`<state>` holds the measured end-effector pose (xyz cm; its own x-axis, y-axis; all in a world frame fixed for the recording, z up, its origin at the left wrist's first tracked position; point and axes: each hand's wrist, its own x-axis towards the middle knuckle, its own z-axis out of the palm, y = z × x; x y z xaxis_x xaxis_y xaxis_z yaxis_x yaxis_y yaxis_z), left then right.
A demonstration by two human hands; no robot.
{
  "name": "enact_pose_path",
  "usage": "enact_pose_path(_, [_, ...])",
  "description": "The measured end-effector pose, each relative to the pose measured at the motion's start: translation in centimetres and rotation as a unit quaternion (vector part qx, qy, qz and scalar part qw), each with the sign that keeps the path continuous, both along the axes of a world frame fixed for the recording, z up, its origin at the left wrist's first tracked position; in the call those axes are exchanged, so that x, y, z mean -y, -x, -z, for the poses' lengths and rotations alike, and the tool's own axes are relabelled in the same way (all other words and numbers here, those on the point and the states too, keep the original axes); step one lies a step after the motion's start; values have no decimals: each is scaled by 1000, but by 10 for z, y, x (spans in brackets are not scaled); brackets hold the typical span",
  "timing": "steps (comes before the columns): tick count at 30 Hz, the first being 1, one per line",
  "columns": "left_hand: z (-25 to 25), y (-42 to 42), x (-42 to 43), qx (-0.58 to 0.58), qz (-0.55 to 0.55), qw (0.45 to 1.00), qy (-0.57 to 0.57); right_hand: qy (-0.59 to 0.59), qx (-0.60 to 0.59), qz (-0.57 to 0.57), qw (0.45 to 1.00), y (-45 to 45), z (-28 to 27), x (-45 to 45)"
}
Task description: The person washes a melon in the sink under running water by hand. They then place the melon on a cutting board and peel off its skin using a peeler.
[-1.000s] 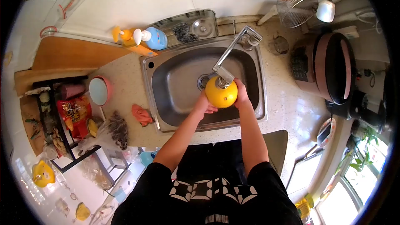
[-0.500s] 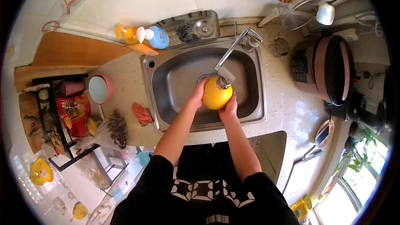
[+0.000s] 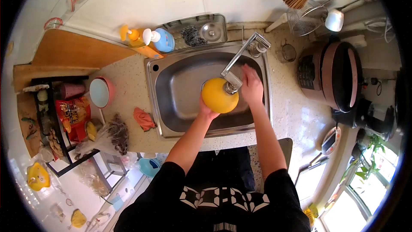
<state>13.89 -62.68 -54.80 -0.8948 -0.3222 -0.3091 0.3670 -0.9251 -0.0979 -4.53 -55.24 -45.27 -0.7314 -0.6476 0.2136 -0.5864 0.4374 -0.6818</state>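
A round yellow fruit (image 3: 218, 96) is over the metal sink (image 3: 176, 79), under the spout of the faucet (image 3: 238, 60). My left hand (image 3: 207, 108) holds the fruit from its lower left side, and most of its fingers are hidden beneath it. My right hand (image 3: 252, 85) is off the fruit, just right of the faucet's spout, with its fingers stretched out and nothing in them. Whether water is running cannot be made out.
Behind the sink stand a blue pump bottle (image 3: 164, 40), an orange pump bottle (image 3: 135, 37) and a drain tray (image 3: 193, 21). An orange cloth (image 3: 144, 119) and a pink bowl (image 3: 101, 93) lie left. A rice cooker (image 3: 330, 75) stands right.
My right hand has left the fruit and moved up and right, beside the faucet. The fruit has shifted slightly left in my left hand.
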Motion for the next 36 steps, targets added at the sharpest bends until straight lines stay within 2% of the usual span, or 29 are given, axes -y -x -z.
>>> enact_pose_path(2, [0, 2, 4, 1, -4, 1000, 10, -101, -58, -52, 992, 19, -23, 22])
enact_pose_path(5, [1, -1, 7, 33, 2, 999, 0, -294, -66, -100, 948, 38, -40, 63])
enact_pose_path(8, [-12, -6, 8, 73, 6, 997, 19, -326, -86, -93, 937, 49, -39, 83])
enact_pose_path(11, [-22, -6, 9, 68, 0, 997, 27, -313, -168, -92, 930, 56, -24, 88])
enact_pose_path(12, [-24, -7, 9, 74, 2, 997, 34, -233, -240, -71, 940, 57, -17, 87])
enact_pose_path(13, [-27, -7, 9, 80, 4, 996, 40, -267, -175, -65, 945, 60, -12, 86])
enact_pose_path(15, [-22, -12, 9, 88, 20, 995, 46, -331, -41, -52, 941, 60, -45, 90])
enact_pose_path(16, [-16, -17, 10, 90, 33, 994, 45, -317, 1, -47, 947, 57, -55, 89])
enact_pose_path(19, [-30, -28, 14, 129, 76, 987, 53, -124, -14, -82, 989, 47, 3, 45])
enact_pose_path(21, [-42, -33, 19, 167, 102, 979, 50, -37, 152, -113, 981, 15, 35, 5])
enact_pose_path(22, [-45, -37, 20, 187, 115, 975, 41, 3, 306, -69, 950, -14, 62, -10])
enact_pose_path(23, [-47, -39, 21, 207, 128, 969, 32, 44, 451, -22, 891, -44, 82, -22])
enact_pose_path(25, [-47, -44, 18, 276, 187, 939, 81, 67, 683, 110, 719, -87, 88, -39])
enact_pose_path(26, [-47, -46, 17, 309, 215, 920, 105, 75, 680, 105, 721, -97, 75, -36])
enact_pose_path(28, [-78, -49, 21, 378, 304, 860, 160, 93, 675, 95, 726, -106, 33, -29])
enact_pose_path(31, [-86, -61, 27, 431, 414, 762, 247, 107, 753, 163, 628, -110, 31, -28])
enact_pose_path(34, [-92, -65, 29, 459, 460, 693, 312, 82, 794, 156, 582, -109, 10, -25])
enact_pose_path(36, [-105, -65, 32, 479, 467, 654, 352, 80, 821, 134, 550, -112, 23, -26])
